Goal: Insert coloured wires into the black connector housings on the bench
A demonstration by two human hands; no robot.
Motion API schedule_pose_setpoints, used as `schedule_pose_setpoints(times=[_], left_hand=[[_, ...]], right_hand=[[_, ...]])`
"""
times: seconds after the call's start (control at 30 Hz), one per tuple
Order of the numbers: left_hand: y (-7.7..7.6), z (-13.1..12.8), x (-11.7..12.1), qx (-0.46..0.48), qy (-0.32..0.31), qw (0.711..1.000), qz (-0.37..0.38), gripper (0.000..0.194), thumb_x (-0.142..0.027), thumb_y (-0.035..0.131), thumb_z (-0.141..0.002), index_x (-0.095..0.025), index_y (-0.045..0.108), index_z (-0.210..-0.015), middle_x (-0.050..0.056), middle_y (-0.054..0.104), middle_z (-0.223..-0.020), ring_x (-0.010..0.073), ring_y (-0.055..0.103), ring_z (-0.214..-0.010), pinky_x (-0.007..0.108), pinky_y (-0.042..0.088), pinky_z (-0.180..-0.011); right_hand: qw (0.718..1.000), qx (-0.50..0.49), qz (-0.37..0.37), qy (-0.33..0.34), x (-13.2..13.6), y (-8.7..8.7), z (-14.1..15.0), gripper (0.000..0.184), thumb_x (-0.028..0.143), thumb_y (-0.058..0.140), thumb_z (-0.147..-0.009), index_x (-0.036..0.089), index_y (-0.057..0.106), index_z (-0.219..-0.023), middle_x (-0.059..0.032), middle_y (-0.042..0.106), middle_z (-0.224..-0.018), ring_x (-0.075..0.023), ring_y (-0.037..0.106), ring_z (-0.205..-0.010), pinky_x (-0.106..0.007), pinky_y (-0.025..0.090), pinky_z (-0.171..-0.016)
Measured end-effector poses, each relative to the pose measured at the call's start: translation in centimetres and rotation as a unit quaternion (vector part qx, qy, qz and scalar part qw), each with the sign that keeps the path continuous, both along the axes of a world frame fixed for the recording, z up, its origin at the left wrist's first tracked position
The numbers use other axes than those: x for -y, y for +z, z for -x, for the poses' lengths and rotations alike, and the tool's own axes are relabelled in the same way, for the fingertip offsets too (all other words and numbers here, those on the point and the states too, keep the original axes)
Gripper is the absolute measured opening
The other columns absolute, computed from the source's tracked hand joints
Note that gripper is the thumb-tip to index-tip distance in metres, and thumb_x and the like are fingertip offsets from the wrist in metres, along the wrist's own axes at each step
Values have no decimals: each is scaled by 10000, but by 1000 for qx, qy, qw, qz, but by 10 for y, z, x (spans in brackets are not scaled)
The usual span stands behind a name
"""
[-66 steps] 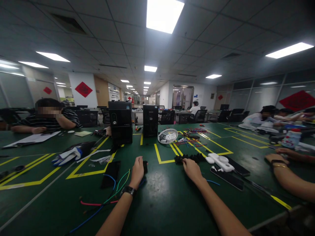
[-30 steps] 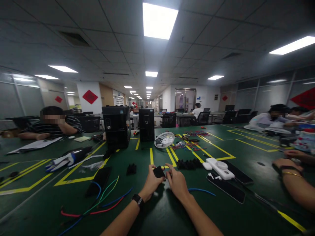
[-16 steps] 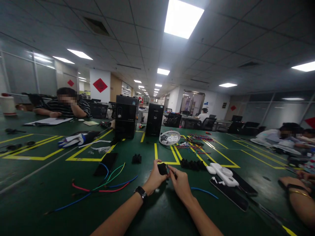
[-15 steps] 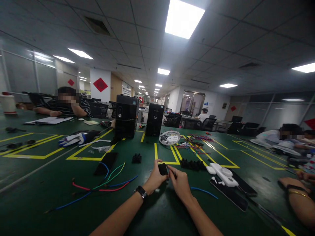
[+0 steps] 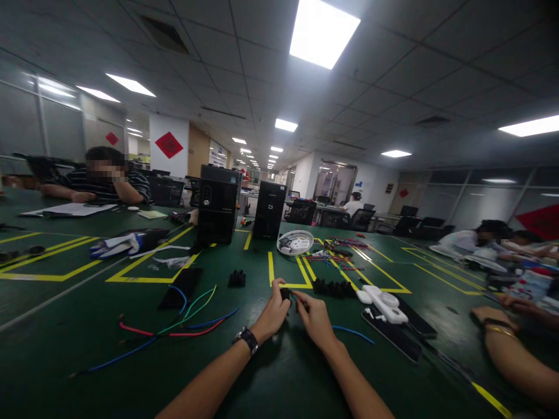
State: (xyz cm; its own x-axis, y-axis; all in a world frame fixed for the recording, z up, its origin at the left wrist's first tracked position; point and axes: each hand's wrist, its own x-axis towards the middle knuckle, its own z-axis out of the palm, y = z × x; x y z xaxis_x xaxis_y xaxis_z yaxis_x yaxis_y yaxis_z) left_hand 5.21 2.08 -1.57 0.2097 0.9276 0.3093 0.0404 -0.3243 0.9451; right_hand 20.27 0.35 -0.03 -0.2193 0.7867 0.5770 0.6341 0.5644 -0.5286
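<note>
My left hand, wearing a dark-strapped watch, is closed around a small black terminal block above the table. Thumb and fingertips of my right hand are pinched together at the block's right side; whatever is between them is too small to make out. Beyond my hands, a similar black terminal block sits on the left and a row of black blocks on the right. Red, green and blue wires lie loose to the left. A short blue wire is beside my right hand.
Two black computer cases stand farther back, near a white basket and a wire bundle. Phones and a white charger lie right. Another person's arm rests at the right edge; someone sits across the table.
The view has shifted slightly. The block in my left hand has turned and shows less of its face. My right fingertips remain close beside it.
</note>
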Motion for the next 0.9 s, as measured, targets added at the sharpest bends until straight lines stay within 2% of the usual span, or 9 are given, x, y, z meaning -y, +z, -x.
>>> schedule_pose_setpoints(times=[0.13, 0.23, 0.33, 0.43, 0.5, 0.6, 0.7, 0.8, 0.9], left_hand=[[-2, 0, 3, -42, 20, 998, -34, 458, -154, 395, -790, -202, 260, -1226, -1, 516, -833, 136, 549, -678, 292, 435, -721], [-2, 3, 4, -63, 12, 996, -66, 486, -152, 426, -769, -200, 299, -1235, 39, 534, -934, 176, 572, -829, 333, 412, -833], [0, 4, 6, -42, 1, 997, -57, 484, -170, 469, -757, -208, 345, -1223, 63, 544, -1020, 192, 573, -894, 343, 402, -873], [5, 0, 9, 21, 13, 1000, -2, 442, -286, 504, -802, -223, 348, -1211, 52, 555, -992, 191, 583, -868, 337, 435, -841], [8, -5, 10, 75, 45, 995, 40, 447, -391, 496, -830, -241, 332, -1218, 36, 548, -946, 182, 588, -807, 335, 471, -778], [11, -11, 7, 175, 123, 972, 102, 474, -467, 460, -848, -282, 299, -1253, 13, 519, -901, 157, 574, -681, 316, 506, -622], [9, -9, 3, 258, 178, 939, 140, 423, -429, 463, -862, -309, 338, -1248, 5, 513, -887, 136, 572, -645, 266, 498, -535], [5, -4, 5, 298, 169, 924, 169, 313, -407, 415, -893, -299, 431, -1186, -2, 533, -847, 112, 567, -586, 238, 486, -505], [6, -6, 10, 322, 131, 921, 177, 295, -425, 398, -898, -253, 505, -1113, -12, 532, -762, 106, 545, -515, 236, 474, -473]], right_hand=[[1000, -10, 11, 21, 1, -1, -1, 344, 219, 450, -894, 180, 642, -1177, -26, 686, -697, -151, 621, -635, -245, 457, -661], [998, -24, 28, 43, 0, -2, -5, 324, 223, 457, -894, 185, 669, -1137, -5, 665, -655, -130, 594, -606, -220, 436, -623], [997, -35, 38, 49, 0, -5, -6, 316, 239, 452, -906, 178, 678, -1118, 0, 653, -646, -119, 575, -592, -213, 432, -619], [998, -33, 23, 42, 2, -5, 1, 316, 249, 429, -922, 187, 690, -1088, -8, 658, -675, -126, 580, -621, -225, 442, -653], [998, -36, 17, 44, 5, -4, 8, 322, 247, 417, -928, 202, 673, -1118, -14, 674, -719, -136, 600, -661, -232, 454, -681], [998, -31, 29, 51, 9, -2, 17, 356, 237, 437, -920, 228, 584, -1245, -15, 706, -801, -152, 643, -749, -240, 472, -736], [999, 11, 41, 16, 14, 0, 22, 367, 246, 443, -923, 231, 552, -1273, -22, 725, -837, -167, 668, -805, -247, 473, -773], [995, 82, 37, -38, 16, 13, 20, 303, 274, 439, -927, 205, 635, -1148, -56, 730, -924, -185, 675, -837, -247, 471, -759], [982, 181, 34, -45, 18, 35, 16, 257, 300, 481, -910, 208, 681, -1042, -63, 730, -942, -196, 673, -854, -246, 461, -755]])
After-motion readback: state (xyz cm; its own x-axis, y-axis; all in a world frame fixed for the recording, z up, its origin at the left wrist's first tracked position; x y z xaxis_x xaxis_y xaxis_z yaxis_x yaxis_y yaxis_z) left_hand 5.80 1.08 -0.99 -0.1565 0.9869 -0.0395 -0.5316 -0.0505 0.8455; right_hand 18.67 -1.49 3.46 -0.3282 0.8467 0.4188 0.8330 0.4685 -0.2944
